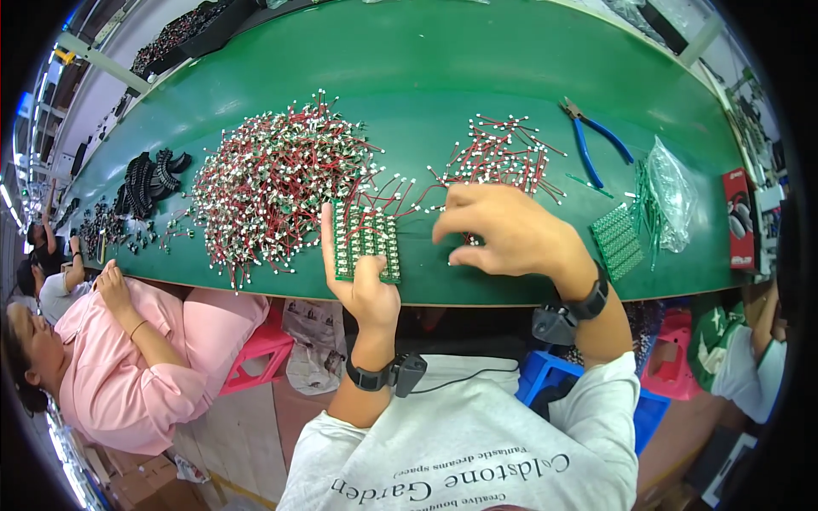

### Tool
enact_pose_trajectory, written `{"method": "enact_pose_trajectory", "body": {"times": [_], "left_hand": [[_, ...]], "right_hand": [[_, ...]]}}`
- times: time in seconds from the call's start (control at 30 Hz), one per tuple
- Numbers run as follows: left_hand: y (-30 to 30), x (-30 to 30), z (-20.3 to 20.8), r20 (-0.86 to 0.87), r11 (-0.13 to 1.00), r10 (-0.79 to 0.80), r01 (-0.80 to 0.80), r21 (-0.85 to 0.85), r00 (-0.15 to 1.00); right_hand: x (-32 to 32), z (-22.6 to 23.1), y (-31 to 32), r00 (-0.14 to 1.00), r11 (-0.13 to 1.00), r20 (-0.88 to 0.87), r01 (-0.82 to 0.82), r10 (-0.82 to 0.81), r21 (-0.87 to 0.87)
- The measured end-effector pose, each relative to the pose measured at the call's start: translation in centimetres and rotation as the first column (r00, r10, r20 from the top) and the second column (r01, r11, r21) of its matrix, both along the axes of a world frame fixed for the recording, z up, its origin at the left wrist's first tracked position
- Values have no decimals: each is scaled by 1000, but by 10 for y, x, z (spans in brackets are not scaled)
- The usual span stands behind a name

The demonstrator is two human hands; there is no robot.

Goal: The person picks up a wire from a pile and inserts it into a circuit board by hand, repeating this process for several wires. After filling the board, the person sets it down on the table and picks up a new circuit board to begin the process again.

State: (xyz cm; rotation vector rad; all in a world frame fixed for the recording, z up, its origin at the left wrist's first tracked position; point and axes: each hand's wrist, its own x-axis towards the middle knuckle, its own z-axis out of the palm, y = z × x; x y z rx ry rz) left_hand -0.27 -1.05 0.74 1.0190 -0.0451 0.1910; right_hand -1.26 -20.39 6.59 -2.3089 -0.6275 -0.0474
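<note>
A green circuit-board panel with rows of small pale parts lies flat near the table's front edge. My left hand grips it, the index finger stretched along its left side and the thumb on its face. Red wires with white connectors cross its top. To the right of it, my right hand hovers with thumb and curled fingers apart, and I see nothing gripped between them. Just beyond that hand spreads a small pile of red wires with white connectors. A far larger wire pile heaps up left of the panel.
Blue-handled pliers lie at the far right, near another green panel, green strips and a clear plastic bag. Black parts sit at the left. A person in pink sits to my left.
</note>
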Motion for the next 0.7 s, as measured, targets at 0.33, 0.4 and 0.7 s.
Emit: {"method": "enact_pose_trajectory", "body": {"times": [0.33, 0.4, 0.7], "left_hand": [[1, -3, 1, -4, 999, -8, 8, 37, 1000], [1, -5, -1, -1, 998, -7, 7, 59, 1000], [-2, -7, -13, 260, 857, 49, -174, 485, 964]], "right_hand": [[9, -24, 15, 976, 994, 192, -91, 101, -63], [8, -7, 18, 950, 984, 312, -37, -20, 176], [-8, -3, 47, 957, 910, 292, -126, 6, 394]]}}
